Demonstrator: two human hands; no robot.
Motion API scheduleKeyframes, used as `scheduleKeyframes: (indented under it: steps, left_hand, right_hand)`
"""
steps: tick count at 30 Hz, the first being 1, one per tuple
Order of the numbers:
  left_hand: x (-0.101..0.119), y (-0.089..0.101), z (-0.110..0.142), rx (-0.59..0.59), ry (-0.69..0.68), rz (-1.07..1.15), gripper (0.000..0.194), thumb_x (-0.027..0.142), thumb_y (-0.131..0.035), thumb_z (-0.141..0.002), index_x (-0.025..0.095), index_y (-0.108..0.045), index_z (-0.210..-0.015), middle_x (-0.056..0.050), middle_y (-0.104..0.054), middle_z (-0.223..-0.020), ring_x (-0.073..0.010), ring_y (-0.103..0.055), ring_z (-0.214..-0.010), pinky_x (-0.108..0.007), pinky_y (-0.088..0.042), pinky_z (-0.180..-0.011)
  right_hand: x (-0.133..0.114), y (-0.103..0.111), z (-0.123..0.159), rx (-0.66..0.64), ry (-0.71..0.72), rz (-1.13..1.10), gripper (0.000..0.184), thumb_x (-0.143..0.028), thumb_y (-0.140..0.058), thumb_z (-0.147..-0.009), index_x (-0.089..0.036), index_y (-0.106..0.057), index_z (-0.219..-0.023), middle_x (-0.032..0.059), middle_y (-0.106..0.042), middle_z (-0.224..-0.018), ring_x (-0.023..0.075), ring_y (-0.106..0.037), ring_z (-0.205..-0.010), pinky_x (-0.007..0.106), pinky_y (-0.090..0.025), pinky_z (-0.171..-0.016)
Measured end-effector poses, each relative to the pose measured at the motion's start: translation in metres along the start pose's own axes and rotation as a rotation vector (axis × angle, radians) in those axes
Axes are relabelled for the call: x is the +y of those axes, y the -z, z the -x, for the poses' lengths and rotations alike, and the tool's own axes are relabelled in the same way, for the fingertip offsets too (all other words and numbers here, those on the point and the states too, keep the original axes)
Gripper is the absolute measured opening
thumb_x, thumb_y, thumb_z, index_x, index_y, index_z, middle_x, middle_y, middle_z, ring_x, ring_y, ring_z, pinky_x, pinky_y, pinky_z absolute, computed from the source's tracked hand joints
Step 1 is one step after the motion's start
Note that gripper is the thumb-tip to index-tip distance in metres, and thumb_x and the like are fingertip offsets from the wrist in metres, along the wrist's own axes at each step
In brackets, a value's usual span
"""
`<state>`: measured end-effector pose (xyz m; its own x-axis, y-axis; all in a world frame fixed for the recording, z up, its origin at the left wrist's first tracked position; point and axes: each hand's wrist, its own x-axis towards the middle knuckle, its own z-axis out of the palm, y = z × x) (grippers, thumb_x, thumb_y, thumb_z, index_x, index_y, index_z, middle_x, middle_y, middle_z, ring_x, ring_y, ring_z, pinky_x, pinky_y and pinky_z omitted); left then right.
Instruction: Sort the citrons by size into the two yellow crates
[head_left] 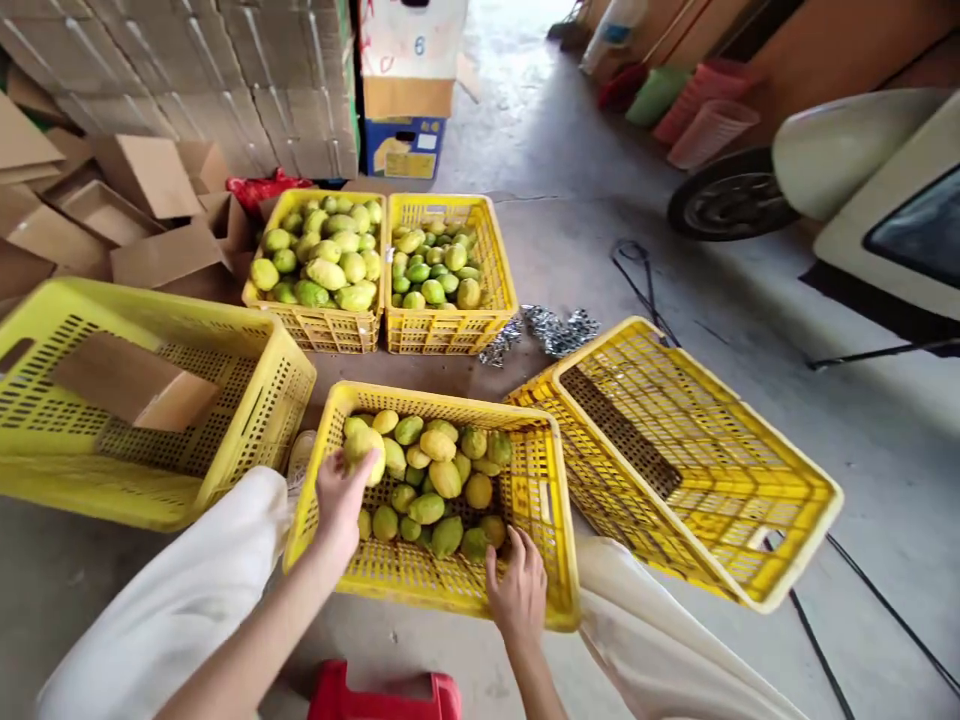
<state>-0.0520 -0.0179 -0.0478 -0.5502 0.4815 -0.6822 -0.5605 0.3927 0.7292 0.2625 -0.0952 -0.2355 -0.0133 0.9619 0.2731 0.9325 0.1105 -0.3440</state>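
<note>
Yellow everywhere, honestly. The near crate is bright yellow with rows of little dark-looking holes, and the loose fruit in it goes from lemon yellow to blotchy green. The held fruit is pretty much all pale yellow. Left crate leans greenish-yellow, same peppering of holes; right crate is a golden yellow grid. Two far crates, also yellow, with greener fruit in the right one. Then off-white trousers, a red stool, brown cartons, silvery foil, a blue-and-yellow box and grey floor.
</note>
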Motion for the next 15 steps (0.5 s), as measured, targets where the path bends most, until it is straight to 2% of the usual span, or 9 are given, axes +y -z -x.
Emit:
scheduleKeyframes:
  steps: [1, 2, 4, 7, 9, 11, 12, 13, 15]
  left_hand:
    - [0.011, -0.019, -0.011, 0.087, -0.132, -0.022, 0.052, 0.019, -0.098, -0.064, 0.025, -0.060, -0.099, -0.004, -0.073, -0.105, -0.0228, -0.073, -0.109, -0.034, -0.059, -0.095]
    - [0.026, -0.041, -0.022, 0.113, -0.239, -0.038, 0.053, 0.016, -0.097, -0.063, 0.024, -0.058, -0.098, -0.003, -0.072, -0.105, -0.0205, -0.073, -0.104, -0.034, -0.058, -0.096]
    - [0.061, -0.087, -0.048, 0.091, -0.454, -0.102, 0.059, 0.010, -0.097, -0.058, 0.024, -0.056, -0.099, -0.002, -0.069, -0.110, -0.0191, -0.072, -0.106, -0.034, -0.057, -0.099]
    - [0.116, -0.155, -0.087, 0.064, -0.751, -0.264, 0.062, 0.011, -0.098, -0.060, 0.025, -0.052, -0.098, -0.003, -0.067, -0.120, -0.0229, -0.064, -0.130, -0.032, -0.053, -0.106]
    - [0.140, -0.190, -0.110, 0.027, -0.795, -0.372, 0.051, 0.016, -0.092, -0.075, 0.024, -0.046, -0.095, -0.002, -0.065, -0.127, -0.0212, -0.052, -0.146, -0.033, -0.048, -0.109]
    - [0.146, -0.208, -0.127, -0.072, -0.736, -0.487, 0.026, 0.028, -0.066, -0.103, 0.021, -0.043, -0.093, -0.003, -0.062, -0.132, -0.0205, -0.030, -0.162, -0.039, -0.042, -0.112]
    - [0.142, -0.209, -0.133, -0.068, -0.711, -0.552, 0.022, 0.033, -0.056, -0.107, 0.021, -0.043, -0.095, -0.003, -0.061, -0.134, -0.0225, -0.025, -0.166, -0.042, -0.041, -0.115]
    - [0.134, -0.204, -0.139, -0.052, -0.693, -0.631, 0.020, 0.036, -0.053, -0.107, 0.020, -0.045, -0.098, -0.004, -0.059, -0.138, -0.0252, -0.023, -0.167, -0.046, -0.039, -0.120]
    - [0.105, -0.178, -0.145, 0.022, -0.743, -0.888, 0.025, 0.036, -0.066, -0.098, 0.019, -0.050, -0.110, -0.010, -0.054, -0.149, -0.0315, -0.034, -0.164, -0.051, -0.035, -0.127]
  right_hand:
    - [-0.005, -0.004, 0.002, 0.000, 0.008, -0.005, 0.048, -0.048, -0.045, -0.108, -0.015, -0.063, -0.138, 0.0251, -0.072, -0.128, 0.0415, -0.070, -0.117, 0.057, -0.057, -0.093]
    - [-0.008, -0.007, 0.003, -0.006, 0.015, -0.009, 0.045, -0.046, -0.045, -0.108, -0.017, -0.063, -0.137, 0.0237, -0.074, -0.126, 0.0403, -0.071, -0.114, 0.055, -0.057, -0.092]
    - [-0.010, -0.009, 0.003, -0.019, 0.023, -0.015, 0.039, -0.044, -0.044, -0.109, -0.019, -0.064, -0.131, 0.0207, -0.075, -0.121, 0.0383, -0.071, -0.110, 0.052, -0.056, -0.089]
    - [-0.010, -0.007, 0.005, -0.036, -0.002, -0.013, 0.035, -0.043, -0.044, -0.110, -0.020, -0.065, -0.127, 0.0183, -0.076, -0.115, 0.0364, -0.071, -0.106, 0.050, -0.055, -0.088]
    - [-0.012, -0.006, 0.006, -0.017, -0.029, 0.002, 0.034, -0.042, -0.044, -0.110, -0.020, -0.066, -0.125, 0.0173, -0.077, -0.111, 0.0356, -0.071, -0.104, 0.049, -0.054, -0.087]
    - [-0.015, -0.006, 0.006, -0.011, -0.049, 0.007, 0.033, -0.039, -0.044, -0.110, -0.020, -0.066, -0.124, 0.0161, -0.077, -0.107, 0.0347, -0.070, -0.103, 0.047, -0.054, -0.087]
    - [-0.017, -0.006, 0.005, -0.015, -0.056, 0.003, 0.031, -0.038, -0.045, -0.109, -0.020, -0.067, -0.123, 0.0154, -0.077, -0.106, 0.0342, -0.070, -0.102, 0.047, -0.053, -0.087]
    - [-0.018, -0.006, 0.004, -0.023, -0.061, -0.002, 0.030, -0.036, -0.045, -0.108, -0.020, -0.067, -0.122, 0.0149, -0.077, -0.105, 0.0338, -0.070, -0.101, 0.046, -0.053, -0.086]
    - [-0.021, -0.005, 0.003, -0.043, -0.075, -0.010, 0.029, -0.034, -0.046, -0.107, -0.020, -0.068, -0.121, 0.0142, -0.077, -0.102, 0.0332, -0.070, -0.098, 0.045, -0.052, -0.084]
